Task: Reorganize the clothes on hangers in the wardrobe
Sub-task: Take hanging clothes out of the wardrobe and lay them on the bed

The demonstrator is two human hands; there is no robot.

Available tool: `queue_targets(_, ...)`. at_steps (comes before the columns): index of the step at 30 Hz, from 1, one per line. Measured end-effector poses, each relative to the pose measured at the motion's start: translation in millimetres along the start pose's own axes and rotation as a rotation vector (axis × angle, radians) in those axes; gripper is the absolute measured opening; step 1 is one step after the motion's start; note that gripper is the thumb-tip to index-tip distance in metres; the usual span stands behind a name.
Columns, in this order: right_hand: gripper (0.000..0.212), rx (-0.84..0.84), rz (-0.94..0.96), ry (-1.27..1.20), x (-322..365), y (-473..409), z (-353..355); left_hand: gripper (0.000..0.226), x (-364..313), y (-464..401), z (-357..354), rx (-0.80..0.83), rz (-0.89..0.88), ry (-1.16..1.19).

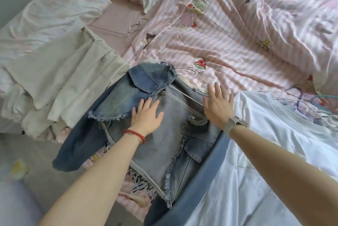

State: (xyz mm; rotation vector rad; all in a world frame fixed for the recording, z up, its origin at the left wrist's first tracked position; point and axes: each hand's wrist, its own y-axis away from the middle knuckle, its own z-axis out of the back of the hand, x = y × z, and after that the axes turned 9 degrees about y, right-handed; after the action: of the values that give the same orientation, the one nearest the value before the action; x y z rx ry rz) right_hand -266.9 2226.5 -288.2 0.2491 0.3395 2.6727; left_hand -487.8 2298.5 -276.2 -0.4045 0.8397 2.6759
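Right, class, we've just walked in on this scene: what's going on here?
A person leans over a bed covered in a pink striped sheet. Both hands are open: the left hand lies flat on a frayed denim jacket spread on the bed, the right hand is at its shoulder, near a wire hanger at the collar. A white T-shirt lies to the right, beige clothes to the left.

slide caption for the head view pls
Both hands, left and right, flat on a denim jacket on a bed.
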Motion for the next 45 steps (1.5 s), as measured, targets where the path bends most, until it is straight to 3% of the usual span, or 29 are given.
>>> queue_targets(6, 0.047, -0.188, 0.189, -0.183, 44, 70, 63, 0.047, -16, 85, 57, -0.524, -0.162, -0.028)
queue_targets(9, 0.045, -0.23, 0.27, -0.296, 65, 124, 91, 0.044, -8, 161, 65, -0.697, -0.125, 0.003)
queue_targets(13, 0.044, -0.186, 0.463, -0.316, 97, 213, 91, 0.047, 23, 267, 33, -0.789, 0.068, 0.065)
queue_targets(18, 0.044, 0.004, 0.835, -0.206, 152, 322, 58, 0.047, 65, 398, -33, -0.742, 0.305, 0.247)
queue_targets(21, 0.044, 0.103, 1.147, -0.08, 197, 383, 42, 0.044, 95, 484, -59, -0.784, 0.457, 0.187)
queue_targets(24, 0.045, 0.158, 1.449, 0.021, 248, 456, 29, 0.037, 129, 578, -80, -0.924, 0.646, 0.129)
queue_targets(31, 0.046, 0.203, 1.838, 0.016, 356, 634, 5, 0.038, 185, 791, -119, -1.101, 1.201, 0.049)
queue_targets(36, 0.043, 0.223, 2.094, -0.047, 428, 785, -4, 0.039, 204, 944, -129, -1.249, 1.424, -0.188)
queue_targets(41, 0.032, 0.51, 2.134, -0.273, 477, 926, 8, 0.038, 211, 1062, -134, -1.391, 1.622, -0.391)
queue_targets(45, 0.027, 0.922, 1.988, -0.403, 499, 1019, 34, 0.046, 214, 1117, -150, -1.403, 1.773, -0.27)
